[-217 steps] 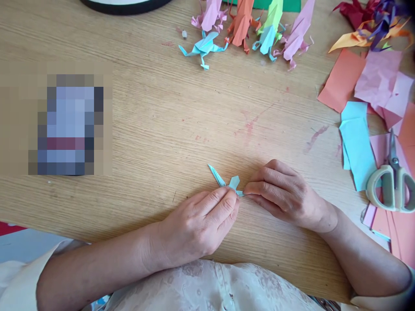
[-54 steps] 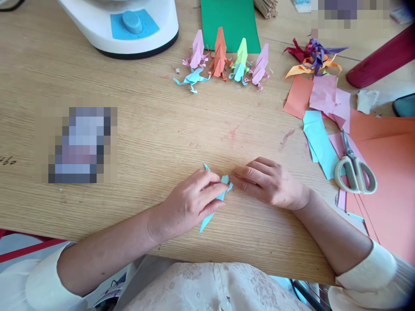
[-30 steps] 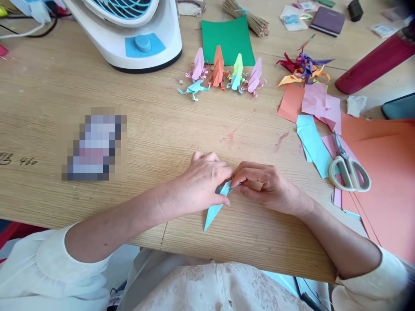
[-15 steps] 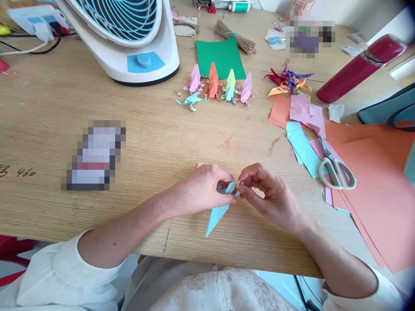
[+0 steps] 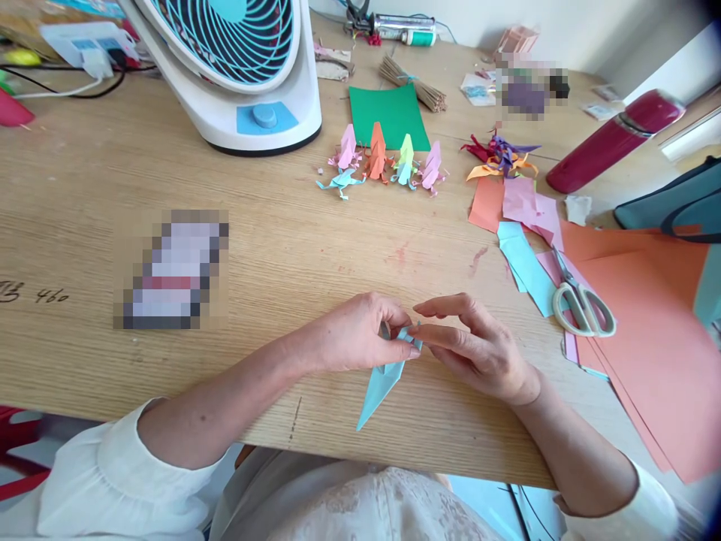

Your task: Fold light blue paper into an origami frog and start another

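Note:
Above the table near its front edge, my left hand (image 5: pixel 366 330) is closed on a light-blue folded paper (image 5: pixel 381 387), thumb on the near side. The paper narrows to a long point that hangs down to the left. Part of its upper end is hidden by my left fingers. My right hand (image 5: pixel 478 346) is just to the right, its fingers stretched out and apart. One right fingertip touches the paper's upper edge. Beyond the hands stand several small folded paper figures (image 5: pixel 376 154) in pink, orange, yellow-green and blue.
Scissors (image 5: pixel 583 304) lie on the right over blue paper strips (image 5: pixel 526 267) and large orange sheets (image 5: pixel 647 330). Behind them is a red flask (image 5: pixel 613 143). A white fan (image 5: pixel 270 124) stands at the back left, with a blurred phone (image 5: pixel 174 274) nearer me.
My right hand has opened from a pinch at the paper's upper end, and its fingers now spread. My left hand keeps its hold. The view has shifted slightly.

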Demonstrator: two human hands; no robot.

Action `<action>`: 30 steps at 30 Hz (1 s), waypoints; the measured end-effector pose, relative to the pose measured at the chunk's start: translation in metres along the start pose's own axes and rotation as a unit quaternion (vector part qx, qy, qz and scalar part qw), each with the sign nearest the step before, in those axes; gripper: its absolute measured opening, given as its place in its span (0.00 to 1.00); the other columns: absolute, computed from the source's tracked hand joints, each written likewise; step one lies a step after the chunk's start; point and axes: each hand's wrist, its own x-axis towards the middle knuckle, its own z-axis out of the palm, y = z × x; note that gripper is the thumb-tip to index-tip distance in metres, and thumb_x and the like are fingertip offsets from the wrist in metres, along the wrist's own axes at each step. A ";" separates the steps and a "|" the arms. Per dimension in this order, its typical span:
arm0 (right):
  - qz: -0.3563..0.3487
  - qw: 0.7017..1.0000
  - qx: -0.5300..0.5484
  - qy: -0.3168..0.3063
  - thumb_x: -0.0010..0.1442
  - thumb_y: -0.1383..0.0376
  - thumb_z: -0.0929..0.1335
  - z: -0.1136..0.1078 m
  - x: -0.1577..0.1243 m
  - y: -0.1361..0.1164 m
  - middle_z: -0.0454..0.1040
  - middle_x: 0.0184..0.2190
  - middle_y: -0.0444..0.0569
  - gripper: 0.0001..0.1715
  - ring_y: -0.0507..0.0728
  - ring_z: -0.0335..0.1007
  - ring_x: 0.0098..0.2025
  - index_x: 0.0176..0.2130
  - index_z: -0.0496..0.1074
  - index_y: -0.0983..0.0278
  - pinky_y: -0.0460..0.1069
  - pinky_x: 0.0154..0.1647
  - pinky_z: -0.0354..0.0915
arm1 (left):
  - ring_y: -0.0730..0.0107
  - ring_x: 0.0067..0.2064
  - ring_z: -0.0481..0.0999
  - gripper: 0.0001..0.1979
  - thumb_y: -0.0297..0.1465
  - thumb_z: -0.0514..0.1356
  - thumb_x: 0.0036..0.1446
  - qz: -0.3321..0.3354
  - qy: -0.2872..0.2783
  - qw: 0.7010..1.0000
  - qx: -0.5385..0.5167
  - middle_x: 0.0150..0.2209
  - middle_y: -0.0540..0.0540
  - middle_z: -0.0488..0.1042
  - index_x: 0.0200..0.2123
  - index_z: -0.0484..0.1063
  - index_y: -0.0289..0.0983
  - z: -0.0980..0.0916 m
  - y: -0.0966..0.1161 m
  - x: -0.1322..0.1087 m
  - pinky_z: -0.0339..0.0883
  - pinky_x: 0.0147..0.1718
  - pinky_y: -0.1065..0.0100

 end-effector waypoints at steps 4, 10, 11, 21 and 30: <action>-0.024 0.999 -0.025 0.011 0.64 0.74 0.65 -0.002 -0.001 0.003 0.70 0.48 0.55 0.16 0.57 0.72 0.44 0.49 0.71 0.62 0.52 0.39 0.72 | 0.73 0.32 0.70 0.06 0.33 0.61 0.54 -0.017 -0.006 1.000 0.002 0.29 0.51 0.72 0.29 0.75 0.36 -0.002 -0.002 0.000 0.60 0.30 0.73; -0.032 0.999 -0.027 0.019 0.62 0.75 0.67 -0.004 -0.002 0.006 0.72 0.47 0.57 0.15 0.58 0.73 0.44 0.48 0.73 0.64 0.52 0.39 0.71 | 0.73 0.31 0.69 0.09 0.36 0.63 0.54 -0.038 -0.019 0.999 -0.006 0.27 0.51 0.71 0.28 0.75 0.36 -0.005 0.002 0.000 0.59 0.28 0.73; -0.034 0.999 -0.027 0.019 0.62 0.75 0.67 -0.004 -0.002 0.005 0.72 0.47 0.57 0.14 0.58 0.73 0.44 0.47 0.73 0.64 0.52 0.39 0.71 | 0.73 0.31 0.69 0.08 0.35 0.63 0.54 -0.036 -0.020 0.999 -0.004 0.27 0.51 0.71 0.28 0.76 0.36 -0.005 0.002 0.000 0.59 0.28 0.73; -0.032 0.999 0.008 0.013 0.61 0.76 0.67 -0.002 0.003 0.003 0.75 0.40 0.54 0.12 0.57 0.73 0.40 0.44 0.72 0.64 0.52 0.38 0.68 | 0.73 0.32 0.69 0.07 0.32 0.62 0.55 -0.002 -0.007 1.000 0.006 0.27 0.52 0.70 0.27 0.74 0.37 -0.003 -0.001 -0.001 0.59 0.30 0.72; 0.097 0.991 0.086 0.033 0.60 0.76 0.67 0.005 0.005 -0.006 0.73 0.34 0.48 0.09 0.52 0.70 0.34 0.39 0.70 0.64 0.48 0.33 0.65 | 0.73 0.32 0.70 0.07 0.30 0.65 0.53 0.030 0.081 0.993 0.085 0.27 0.53 0.71 0.25 0.72 0.36 0.002 0.002 0.000 0.58 0.31 0.70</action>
